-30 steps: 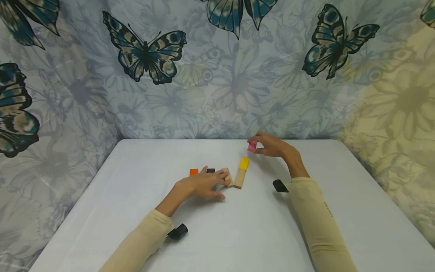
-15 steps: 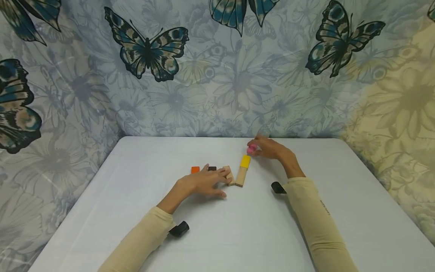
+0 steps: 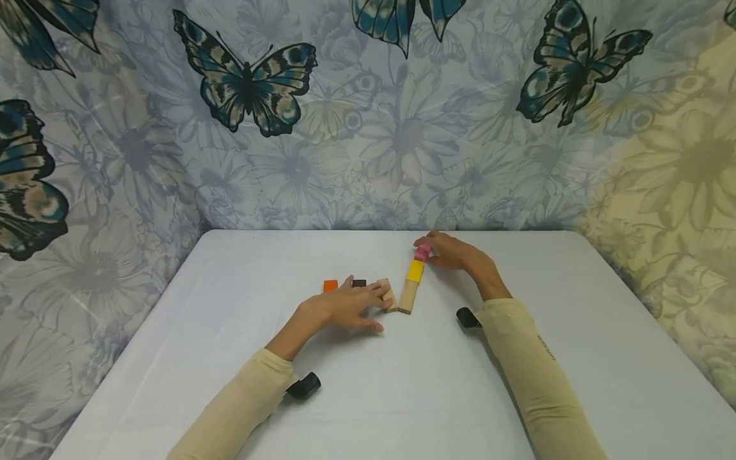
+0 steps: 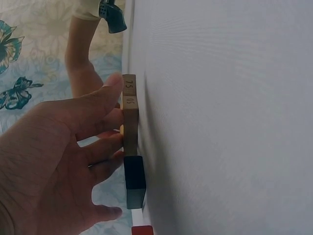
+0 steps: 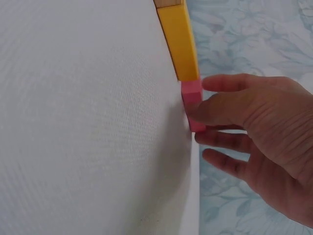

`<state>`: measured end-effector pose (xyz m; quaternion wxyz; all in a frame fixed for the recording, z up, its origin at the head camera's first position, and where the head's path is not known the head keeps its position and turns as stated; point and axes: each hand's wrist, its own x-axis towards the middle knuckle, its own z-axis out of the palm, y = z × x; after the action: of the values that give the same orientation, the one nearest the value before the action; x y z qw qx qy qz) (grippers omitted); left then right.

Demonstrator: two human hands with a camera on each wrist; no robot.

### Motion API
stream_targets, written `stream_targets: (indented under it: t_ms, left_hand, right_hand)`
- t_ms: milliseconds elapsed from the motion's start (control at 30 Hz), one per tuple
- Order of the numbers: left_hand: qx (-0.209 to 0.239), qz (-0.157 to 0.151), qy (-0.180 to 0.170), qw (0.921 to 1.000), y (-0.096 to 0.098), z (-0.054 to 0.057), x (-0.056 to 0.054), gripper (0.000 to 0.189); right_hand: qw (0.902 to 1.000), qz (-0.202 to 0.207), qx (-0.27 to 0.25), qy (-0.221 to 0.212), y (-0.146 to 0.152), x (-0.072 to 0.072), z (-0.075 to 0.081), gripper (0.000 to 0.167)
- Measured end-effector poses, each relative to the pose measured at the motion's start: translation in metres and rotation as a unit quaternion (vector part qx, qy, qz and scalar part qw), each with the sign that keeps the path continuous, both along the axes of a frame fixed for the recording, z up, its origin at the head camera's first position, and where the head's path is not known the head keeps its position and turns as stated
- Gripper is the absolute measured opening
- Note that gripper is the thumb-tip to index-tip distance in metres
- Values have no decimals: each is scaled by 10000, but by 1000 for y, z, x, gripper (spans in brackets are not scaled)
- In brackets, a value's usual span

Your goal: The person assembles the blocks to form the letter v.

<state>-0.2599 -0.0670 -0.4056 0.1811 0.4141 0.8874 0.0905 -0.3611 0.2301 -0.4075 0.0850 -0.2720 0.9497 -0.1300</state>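
My right hand (image 3: pixel 451 250) pinches a pink block (image 3: pixel 422 252) between thumb and fingers. In the right wrist view the pink block's end meets the end of a yellow block (image 5: pixel 180 44). Beyond the yellow block lies a plain wooden block (image 3: pixel 407 298) in the same slanted row. My left hand (image 3: pixel 342 306) reaches over the blocks with spread fingers, its fingertips at a second wooden block (image 3: pixel 386 291). The left wrist view shows "75" and "50" printed on wooden ends. A dark block (image 4: pixel 135 181) lies near the left fingers, partly hidden in the head view.
An orange block (image 3: pixel 330 286) lies left of the dark one. The white table (image 3: pixel 379 396) ends at a butterfly-patterned backdrop (image 3: pixel 402 140). Dark wrist devices, such as the one at the left sleeve (image 3: pixel 305 386), stick out over the table.
My right hand has brought the pink block left and toward me, from beyond the yellow block to its far end. The left hand stays in place over the blocks.
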Motion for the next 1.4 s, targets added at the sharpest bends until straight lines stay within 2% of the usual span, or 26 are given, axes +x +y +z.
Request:
stream_targets:
  t_ms: [300,733,1133,1400]
  left_hand:
    - [-32,10,-1,10000,-1,0,0,65]
    - [32,22,-66,10000,0,1,1,65]
    - [-48,-22,46,10000,1,2,1,64]
    - [-1,19,109,9999,0,-2,1,62]
  right_hand:
    - [9992,388,0,-8,-3,2,6,40]
    - [9994,270,63,-184,-2,3,8,43]
    - [9993,240,19,-282,-2,3,12,41]
    - [9996,258,-57,48,-1,8,18,42]
